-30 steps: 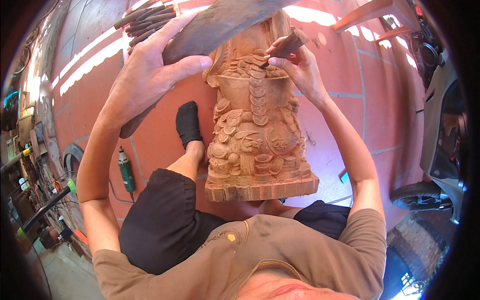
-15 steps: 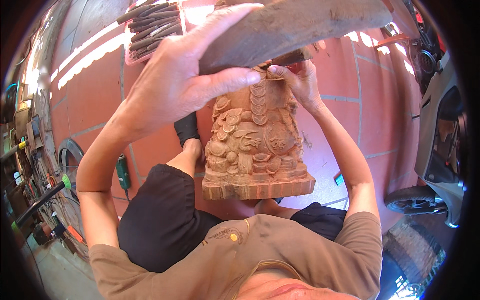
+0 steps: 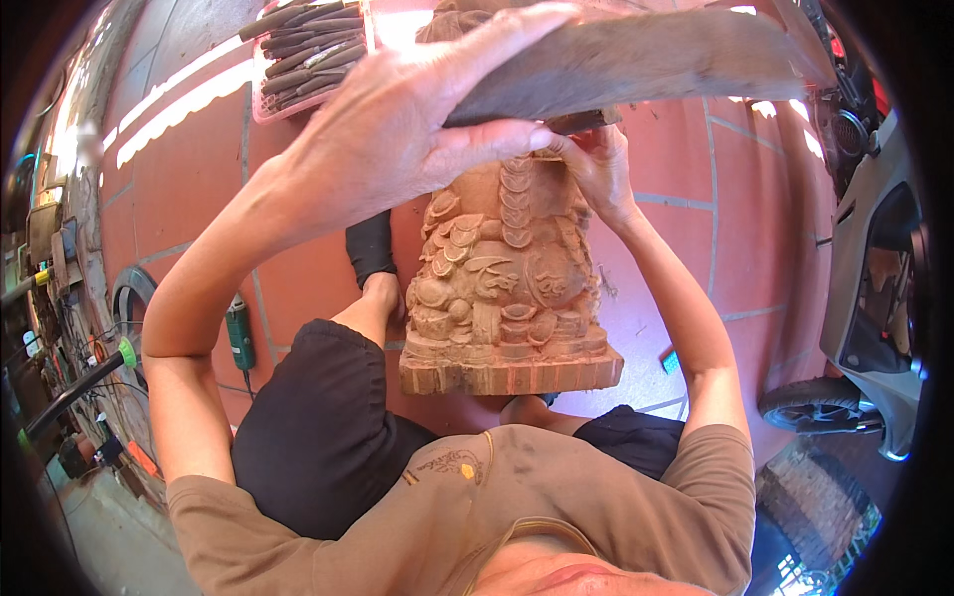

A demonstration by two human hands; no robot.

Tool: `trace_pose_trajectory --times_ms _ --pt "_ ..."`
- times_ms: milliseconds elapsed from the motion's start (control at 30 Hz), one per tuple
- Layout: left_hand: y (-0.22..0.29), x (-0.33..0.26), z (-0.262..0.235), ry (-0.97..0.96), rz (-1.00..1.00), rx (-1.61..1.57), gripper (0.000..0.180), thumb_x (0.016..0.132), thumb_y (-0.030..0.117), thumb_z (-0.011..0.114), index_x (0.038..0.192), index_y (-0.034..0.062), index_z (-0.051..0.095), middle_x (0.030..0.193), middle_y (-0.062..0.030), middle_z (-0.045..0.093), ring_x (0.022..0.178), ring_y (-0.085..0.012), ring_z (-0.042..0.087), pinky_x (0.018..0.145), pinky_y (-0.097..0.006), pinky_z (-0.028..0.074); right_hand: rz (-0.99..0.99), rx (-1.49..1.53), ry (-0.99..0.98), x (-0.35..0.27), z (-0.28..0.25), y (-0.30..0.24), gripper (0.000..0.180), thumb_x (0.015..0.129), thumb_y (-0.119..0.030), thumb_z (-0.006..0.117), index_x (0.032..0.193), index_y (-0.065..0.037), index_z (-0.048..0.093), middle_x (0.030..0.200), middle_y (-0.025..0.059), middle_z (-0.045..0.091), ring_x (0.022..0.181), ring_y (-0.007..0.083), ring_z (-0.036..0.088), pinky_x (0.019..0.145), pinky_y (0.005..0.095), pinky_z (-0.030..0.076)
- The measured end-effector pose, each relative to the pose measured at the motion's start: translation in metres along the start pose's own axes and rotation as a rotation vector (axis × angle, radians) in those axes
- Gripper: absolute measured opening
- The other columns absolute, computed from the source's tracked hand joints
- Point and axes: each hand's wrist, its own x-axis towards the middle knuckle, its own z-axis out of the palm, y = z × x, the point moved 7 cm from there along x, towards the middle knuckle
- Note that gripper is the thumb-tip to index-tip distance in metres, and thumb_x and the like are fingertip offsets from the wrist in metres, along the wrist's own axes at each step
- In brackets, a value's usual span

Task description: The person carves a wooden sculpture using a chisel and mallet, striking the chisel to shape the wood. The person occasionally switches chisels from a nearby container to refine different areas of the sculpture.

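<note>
A carved reddish-brown wooden sculpture (image 3: 512, 283) stands upright between my legs, with coin shapes and rounded forms above a flat base. My left hand (image 3: 388, 134) is wrapped round a long, flat-sided wooden mallet (image 3: 646, 60), raised across the sculpture's upper part. Just beneath it, my right hand (image 3: 601, 169) grips a dark-handled chisel (image 3: 586, 121) against the upper carving. Most of that chisel is hidden by the mallet and my fingers, and its cutting edge does not show.
A pink basket (image 3: 260, 99) of dark-handled tools (image 3: 313, 55) sits on the tiled floor at the far left. A green power tool (image 3: 240, 336) lies by my left knee. On the right stands a motorbike (image 3: 874, 288); cluttered gear lines the left wall.
The mallet and my left hand have shifted right and slightly down, the mallet blurred at its far end. My right hand stays at the upper carving, with the chisel still in it.
</note>
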Motion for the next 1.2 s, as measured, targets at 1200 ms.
trace_pose_trajectory --times_ms 1200 --pt "-0.021 -0.033 -0.039 -0.037 -0.273 -0.125 0.073 0.088 0.019 0.074 0.148 0.0007 0.037 0.13 -0.0218 0.059 0.114 -0.0239 0.062 0.099 -0.036 0.048 -0.001 -0.365 -0.157 0.024 0.028 -0.026 0.04 0.086 -0.013 0.077 0.117 -0.002 0.056 0.096 0.0106 0.071 0.087 0.0179 0.072 0.074 0.0317 0.061"
